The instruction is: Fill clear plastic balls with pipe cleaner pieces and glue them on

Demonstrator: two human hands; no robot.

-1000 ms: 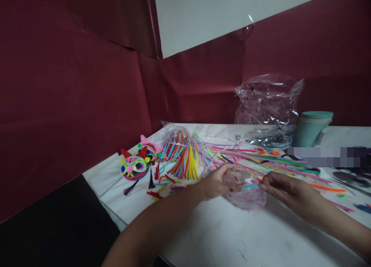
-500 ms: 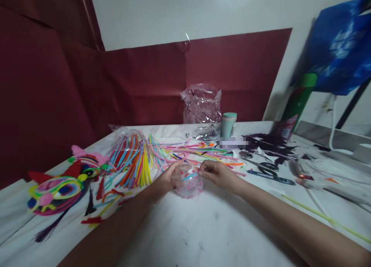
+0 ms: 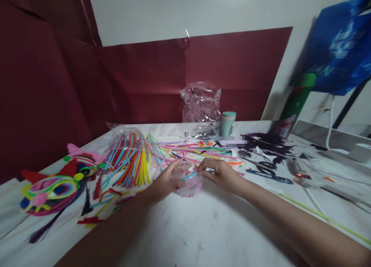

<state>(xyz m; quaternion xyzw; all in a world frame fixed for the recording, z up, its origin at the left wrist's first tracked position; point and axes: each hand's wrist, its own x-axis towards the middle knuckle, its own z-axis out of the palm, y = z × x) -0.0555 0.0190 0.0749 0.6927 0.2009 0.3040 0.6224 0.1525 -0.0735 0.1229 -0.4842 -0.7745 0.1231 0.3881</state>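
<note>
My left hand (image 3: 165, 179) grips the left side of a round, clear plastic piece (image 3: 189, 189) with pink at its lower edge and red bits at its top. It is held just above the white table. Between the thumb and fingers of my right hand (image 3: 219, 175) is a light-blue pipe cleaner (image 3: 189, 176). One end lies across the plastic piece, and a short stretch shows to the right of the fingertips. Blur hides whether the strip is stuck to the plastic.
Behind my hands lie bundled pipe cleaners (image 3: 130, 160). Colourful fuzzy animal-face pieces (image 3: 52, 193) with tassels lie left. On the right are black-handled scissors (image 3: 265, 167), a blue pen-like tool (image 3: 269, 177), a glue gun (image 3: 301, 170) and dark purple strands (image 3: 263, 144). A green-lidded cup (image 3: 228, 124) stands behind.
The view has shifted slightly. My right fingers have shifted a little on the blue pipe cleaner, and a stretch of it now shows to their right. My left hand keeps its hold.
</note>
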